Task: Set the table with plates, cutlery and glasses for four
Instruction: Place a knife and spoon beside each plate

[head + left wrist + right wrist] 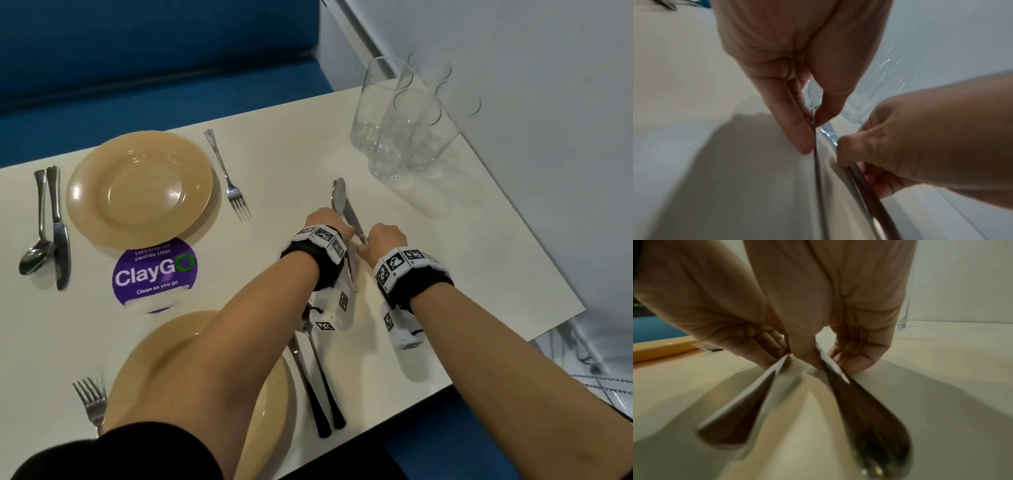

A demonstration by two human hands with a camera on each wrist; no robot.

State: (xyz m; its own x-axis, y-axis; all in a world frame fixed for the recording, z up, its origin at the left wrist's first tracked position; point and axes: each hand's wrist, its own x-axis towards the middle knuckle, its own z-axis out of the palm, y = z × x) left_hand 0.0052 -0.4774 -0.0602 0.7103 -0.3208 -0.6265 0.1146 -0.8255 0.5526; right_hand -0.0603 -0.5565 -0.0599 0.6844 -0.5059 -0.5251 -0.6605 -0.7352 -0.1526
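Note:
My left hand pinches the thin handle of a spoon between thumb and forefinger, low over the white table. Beside it my right hand grips the handle of a table knife, whose blade lies along the spoon's bowl. In the left wrist view, the left hand holds the spoon handle while the right hand curls round the knife. The right wrist view shows the right hand on the knife handle and the spoon handle to its left.
Several empty glasses stand clustered at the far right corner. A far tan plate has a fork and a knife with spoon beside it. A near plate lies under my left arm, with a fork and dark-handled cutlery. A purple sticker lies between the plates.

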